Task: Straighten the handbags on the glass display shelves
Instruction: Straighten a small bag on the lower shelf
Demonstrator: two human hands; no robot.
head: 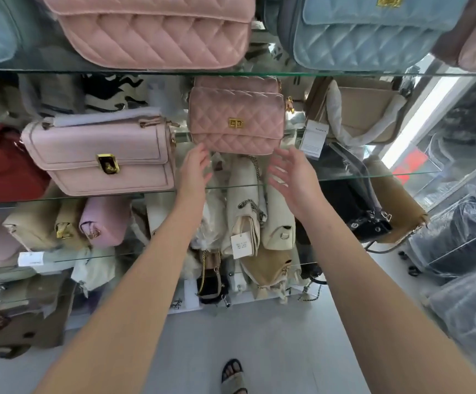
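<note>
1. The step in hand, as I judge it, is squaring up the small quilted pink handbag (237,120). It stands upright on the glass shelf (345,179), gold clasp (235,123) facing out, just above and between the two sets of fingers.
2. The left hand (194,172) is spread wide and holds nothing. Its fingers (202,152) reach the bag's lower left corner; whether they touch it I cannot tell.
3. The right hand (295,180) is also empty, its fingers (281,166) loosely fanned just below the lower right corner and apart from it.
4. Left of the left fingers, a smooth pink handbag (100,157) sits tilted. Right of the right fingers stands a beige bag (367,115).
5. The next move likely calls for both sets of fingers to meet the bag's sides evenly and turn it gently to line up with its neighbours.
</note>
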